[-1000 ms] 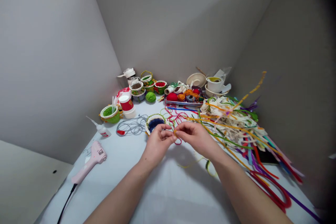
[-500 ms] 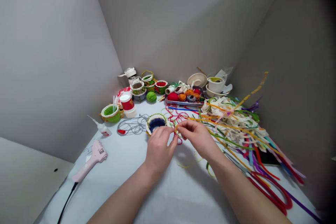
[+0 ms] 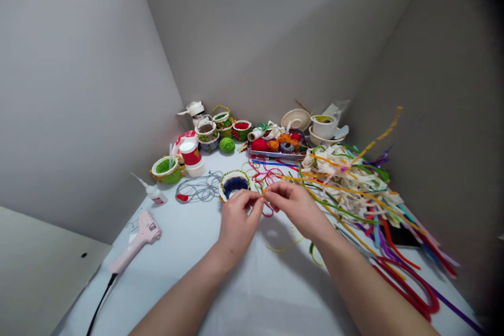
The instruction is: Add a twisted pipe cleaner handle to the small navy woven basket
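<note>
Over the middle of the table my left hand [image 3: 241, 220] and my right hand [image 3: 296, 207] meet fingertip to fingertip. Each is closed in a pinch on a small orange-yellow strand [image 3: 264, 193], mostly hidden by the fingers; whether it is pipe cleaner or yarn I cannot make out. Just beyond my left hand stands a small basket [image 3: 235, 182] with a white rim, green edging and dark blue inside, its front partly covered by that hand. Loose red yarn [image 3: 268, 172] lies tangled behind the fingertips.
A pink glue gun [image 3: 136, 241], a glue bottle [image 3: 156, 195] and grey cord [image 3: 200, 189] lie left. Finished small baskets [image 3: 207, 132] and a tray of yarn [image 3: 277, 156] stand behind. Right are heaped pipe cleaners and white strips [image 3: 354, 178], plus red-handled scissors [image 3: 423, 294].
My fingertips have shifted slightly against each other around the small strand, and my left thumb and forefinger sit closer together. The things on the table have not moved.
</note>
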A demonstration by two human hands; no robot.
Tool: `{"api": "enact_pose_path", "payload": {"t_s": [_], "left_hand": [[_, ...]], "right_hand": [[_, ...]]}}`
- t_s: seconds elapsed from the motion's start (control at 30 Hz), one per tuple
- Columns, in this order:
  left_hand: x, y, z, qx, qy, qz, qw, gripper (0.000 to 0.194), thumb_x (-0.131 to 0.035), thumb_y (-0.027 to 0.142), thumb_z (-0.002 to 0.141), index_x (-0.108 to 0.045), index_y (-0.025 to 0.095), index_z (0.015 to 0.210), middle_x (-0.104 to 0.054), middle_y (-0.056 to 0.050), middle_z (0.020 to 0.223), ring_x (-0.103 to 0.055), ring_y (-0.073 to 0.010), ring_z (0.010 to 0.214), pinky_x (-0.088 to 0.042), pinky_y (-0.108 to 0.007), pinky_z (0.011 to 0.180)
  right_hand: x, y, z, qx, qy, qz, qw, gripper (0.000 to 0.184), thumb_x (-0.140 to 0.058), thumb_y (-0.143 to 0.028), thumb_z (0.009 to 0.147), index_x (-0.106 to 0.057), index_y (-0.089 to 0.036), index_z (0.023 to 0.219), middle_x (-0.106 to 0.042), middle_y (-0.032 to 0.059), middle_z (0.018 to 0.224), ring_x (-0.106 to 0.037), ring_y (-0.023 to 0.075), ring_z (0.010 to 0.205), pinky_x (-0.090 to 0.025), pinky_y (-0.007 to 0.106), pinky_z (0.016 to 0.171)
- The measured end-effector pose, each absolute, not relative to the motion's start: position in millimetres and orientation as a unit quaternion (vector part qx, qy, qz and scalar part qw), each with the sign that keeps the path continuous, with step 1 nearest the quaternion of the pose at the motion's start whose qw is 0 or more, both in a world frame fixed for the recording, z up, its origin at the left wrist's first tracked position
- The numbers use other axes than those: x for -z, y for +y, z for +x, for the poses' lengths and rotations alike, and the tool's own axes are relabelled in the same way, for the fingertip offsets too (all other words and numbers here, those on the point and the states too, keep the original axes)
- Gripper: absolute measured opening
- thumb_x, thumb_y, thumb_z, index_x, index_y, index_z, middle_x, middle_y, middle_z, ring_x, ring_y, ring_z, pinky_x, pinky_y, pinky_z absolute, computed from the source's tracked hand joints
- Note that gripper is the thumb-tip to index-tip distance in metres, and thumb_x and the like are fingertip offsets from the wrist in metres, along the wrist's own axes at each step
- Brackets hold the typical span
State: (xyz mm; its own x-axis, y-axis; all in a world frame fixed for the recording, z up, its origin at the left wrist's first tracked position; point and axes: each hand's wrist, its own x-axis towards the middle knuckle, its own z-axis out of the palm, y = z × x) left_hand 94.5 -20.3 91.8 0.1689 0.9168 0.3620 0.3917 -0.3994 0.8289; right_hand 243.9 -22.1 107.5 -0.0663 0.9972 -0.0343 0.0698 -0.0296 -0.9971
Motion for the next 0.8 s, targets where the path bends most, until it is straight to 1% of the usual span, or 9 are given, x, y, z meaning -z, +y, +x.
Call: {"api": "enact_pose_path", "payload": {"t_s": [0.13, 0.27, 0.37, 0.47, 0.57, 0.67, 0.73, 0.8], "left_hand": [[-94.6, -16.8, 96.3, -0.430, 0.475, 0.591, 0.491, 0.011, -0.061, 0.025, 0.079, -0.065, 0.015, 0.076, -0.063, -0.001, 0.070, -0.053, -0.0112, 0.064, -0.040, -0.023, 0.061], [-97.9, -14.9, 95.8, -0.398, 0.421, 0.432, 0.692, 0.015, -0.068, 0.025, 0.073, -0.063, 0.011, 0.074, -0.058, -0.001, 0.066, -0.046, -0.0064, 0.055, -0.035, -0.018, 0.054], [-100.8, -13.8, 94.1, -0.362, 0.373, 0.327, 0.789, 0.012, -0.069, 0.017, 0.071, -0.061, 0.009, 0.074, -0.057, -0.002, 0.066, -0.046, -0.0048, 0.054, -0.034, -0.016, 0.051], [-104.6, -13.6, 91.4, -0.298, 0.335, 0.204, 0.870, 0.005, -0.063, 0.008, 0.071, -0.059, 0.007, 0.075, -0.055, -0.003, 0.066, -0.046, -0.0047, 0.054, -0.033, -0.014, 0.049], [-109.9, -15.9, 88.3, -0.219, 0.287, 0.093, 0.928, 0.005, -0.058, 0.005, 0.073, -0.057, 0.007, 0.077, -0.050, -0.002, 0.066, -0.045, -0.0044, 0.053, -0.032, -0.013, 0.046], [-114.0, -19.4, 86.8, -0.176, 0.248, 0.049, 0.951, 0.004, -0.058, 0.006, 0.073, -0.055, 0.007, 0.075, -0.047, 0.000, 0.066, -0.044, -0.0044, 0.053, -0.033, -0.013, 0.047], [-114.1, -20.6, 87.9, -0.186, 0.257, 0.074, 0.945, 0.003, -0.059, 0.007, 0.074, -0.056, 0.007, 0.075, -0.047, -0.001, 0.067, -0.043, -0.0040, 0.054, -0.033, -0.013, 0.048], [-111.7, -20.6, 90.0, -0.250, 0.307, 0.168, 0.903, 0.007, -0.059, 0.015, 0.079, -0.059, 0.008, 0.078, -0.051, -0.003, 0.071, -0.045, -0.0047, 0.056, -0.034, -0.014, 0.050]], "right_hand": [[-106.2, -22.5, 246.9, -0.508, -0.551, -0.499, 0.434, 0.020, -0.060, -0.036, 0.079, -0.058, -0.017, 0.076, -0.052, -0.0035, 0.063, -0.045, 0.0103, 0.058, -0.035, 0.024, 0.055], [-108.6, -23.1, 249.6, -0.493, -0.582, -0.496, 0.415, 0.015, -0.057, -0.032, 0.081, -0.057, -0.017, 0.079, -0.051, -0.0033, 0.066, -0.045, 0.0110, 0.060, -0.034, 0.024, 0.056], [-113.6, -24.4, 252.2, -0.487, -0.612, -0.481, 0.395, 0.013, -0.054, -0.029, 0.083, -0.057, -0.017, 0.079, -0.051, -0.0026, 0.067, -0.044, 0.0114, 0.062, -0.034, 0.024, 0.057], [-118.6, -25.7, 256.0, -0.492, -0.641, -0.455, 0.375, 0.012, -0.053, -0.026, 0.084, -0.057, -0.017, 0.079, -0.053, -0.0016, 0.070, -0.044, 0.0117, 0.065, -0.034, 0.024, 0.060], [-121.4, -26.8, 260.1, -0.508, -0.656, -0.427, 0.360, 0.010, -0.053, -0.024, 0.084, -0.057, -0.016, 0.079, -0.052, -0.0014, 0.072, -0.044, 0.0118, 0.067, -0.035, 0.024, 0.063], [-122.5, -27.8, 262.9, -0.533, -0.659, -0.397, 0.354, 0.009, -0.054, -0.024, 0.084, -0.057, -0.017, 0.080, -0.053, -0.0010, 0.074, -0.046, 0.0122, 0.070, -0.037, 0.024, 0.065], [-122.5, -28.0, 263.7, -0.537, -0.657, -0.390, 0.358, 0.009, -0.055, -0.024, 0.084, -0.058, -0.017, 0.080, -0.054, -0.0008, 0.074, -0.047, 0.0124, 0.070, -0.038, 0.024, 0.065], [-121.0, -27.1, 263.8, -0.535, -0.642, -0.403, 0.374, 0.010, -0.055, -0.025, 0.084, -0.058, -0.017, 0.080, -0.054, -0.0012, 0.072, -0.046, 0.0119, 0.068, -0.037, 0.024, 0.063]]}}
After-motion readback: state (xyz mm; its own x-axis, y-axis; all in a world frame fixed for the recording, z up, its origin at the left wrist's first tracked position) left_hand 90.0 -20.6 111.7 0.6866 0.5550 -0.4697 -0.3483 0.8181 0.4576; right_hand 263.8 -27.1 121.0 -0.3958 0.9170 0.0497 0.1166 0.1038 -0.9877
